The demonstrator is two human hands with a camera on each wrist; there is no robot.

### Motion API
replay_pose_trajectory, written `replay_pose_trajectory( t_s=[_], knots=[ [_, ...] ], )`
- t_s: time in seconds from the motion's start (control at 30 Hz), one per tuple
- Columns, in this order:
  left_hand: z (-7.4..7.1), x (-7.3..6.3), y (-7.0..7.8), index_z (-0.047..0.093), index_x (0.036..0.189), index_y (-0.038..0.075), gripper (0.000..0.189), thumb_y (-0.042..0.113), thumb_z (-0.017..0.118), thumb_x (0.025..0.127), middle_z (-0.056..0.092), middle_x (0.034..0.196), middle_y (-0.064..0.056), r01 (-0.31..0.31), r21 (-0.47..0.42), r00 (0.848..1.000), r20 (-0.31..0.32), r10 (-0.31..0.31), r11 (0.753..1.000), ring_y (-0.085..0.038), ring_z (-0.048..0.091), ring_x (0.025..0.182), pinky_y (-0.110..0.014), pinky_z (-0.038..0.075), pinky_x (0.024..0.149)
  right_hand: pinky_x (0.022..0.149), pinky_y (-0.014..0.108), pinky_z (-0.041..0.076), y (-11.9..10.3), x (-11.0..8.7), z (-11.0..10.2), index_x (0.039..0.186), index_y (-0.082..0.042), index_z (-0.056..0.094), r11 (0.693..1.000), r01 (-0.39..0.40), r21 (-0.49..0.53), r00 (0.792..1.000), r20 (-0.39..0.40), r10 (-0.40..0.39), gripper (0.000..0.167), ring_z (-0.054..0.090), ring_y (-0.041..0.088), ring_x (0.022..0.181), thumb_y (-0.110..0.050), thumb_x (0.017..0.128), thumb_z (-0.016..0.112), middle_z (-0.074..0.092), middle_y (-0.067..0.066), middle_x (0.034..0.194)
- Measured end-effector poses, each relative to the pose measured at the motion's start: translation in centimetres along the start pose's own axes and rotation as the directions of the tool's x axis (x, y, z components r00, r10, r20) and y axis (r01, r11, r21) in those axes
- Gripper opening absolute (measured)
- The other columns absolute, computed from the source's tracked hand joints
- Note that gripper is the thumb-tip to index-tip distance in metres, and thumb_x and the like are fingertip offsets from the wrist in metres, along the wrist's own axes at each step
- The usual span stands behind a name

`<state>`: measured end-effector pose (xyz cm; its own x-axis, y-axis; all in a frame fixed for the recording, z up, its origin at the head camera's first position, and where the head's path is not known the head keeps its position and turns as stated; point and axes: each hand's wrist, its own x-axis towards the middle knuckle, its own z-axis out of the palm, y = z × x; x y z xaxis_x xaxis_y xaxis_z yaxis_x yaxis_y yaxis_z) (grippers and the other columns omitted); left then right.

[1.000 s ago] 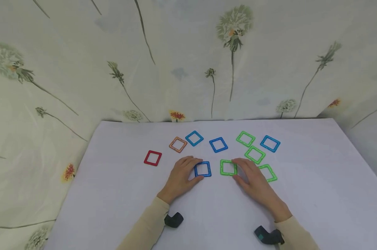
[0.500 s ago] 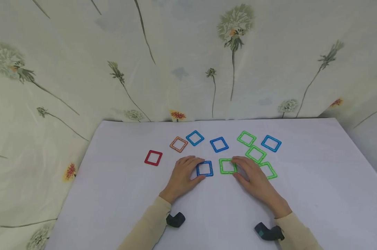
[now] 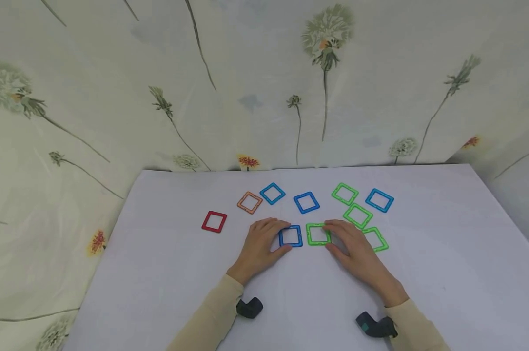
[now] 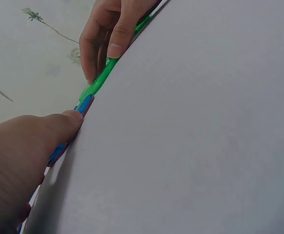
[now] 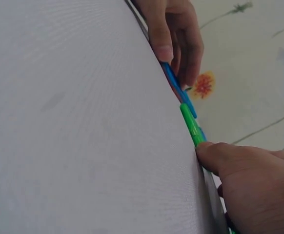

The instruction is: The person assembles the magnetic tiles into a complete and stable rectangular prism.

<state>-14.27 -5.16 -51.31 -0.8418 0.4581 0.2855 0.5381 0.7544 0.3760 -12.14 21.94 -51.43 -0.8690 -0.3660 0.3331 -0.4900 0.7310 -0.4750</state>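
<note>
Blue square [image 3: 300, 236] pinched by left hand [image 3: 260, 246] and green square [image 3: 308, 235] pinched by right hand [image 3: 356, 251] lie just apart on table [image 3: 308, 302], head view, pairing seemingly incomplete, other squares [image 3: 205, 220] unheld; left wrist view confirms both grips, right wrist likewise.

A pale backdrop [image 3: 246, 58] printed with dandelions [image 3: 327, 36] and orange flowers [image 3: 248, 161] rises behind the white table [image 3: 461, 263], extending past both its sides.
</note>
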Motion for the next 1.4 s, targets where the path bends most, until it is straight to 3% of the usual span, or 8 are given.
replay_pose_trajectory(
  t_s=[1.4],
  knots=[
    [0.61, 0.52, 0.72, 0.053, 0.129, 0.027, 0.049, 0.046, 0.064, 0.086, 0.056, 0.131, 0.012, 0.004, -0.005, 1.000, 0.025, -0.004, 1.000, -0.011, 0.042, 0.129, -0.042, 0.029, 0.110, 0.105, 0.046, 0.033, -0.14, -0.09, 0.34, 0.128, -0.016, 0.056, 1.000, 0.008, -0.019, 1.000, -0.001, -0.008, 0.043, 0.041, 0.023, 0.131, -0.018, 0.086, 0.068, 0.050, 0.001, 0.138]
  ],
)
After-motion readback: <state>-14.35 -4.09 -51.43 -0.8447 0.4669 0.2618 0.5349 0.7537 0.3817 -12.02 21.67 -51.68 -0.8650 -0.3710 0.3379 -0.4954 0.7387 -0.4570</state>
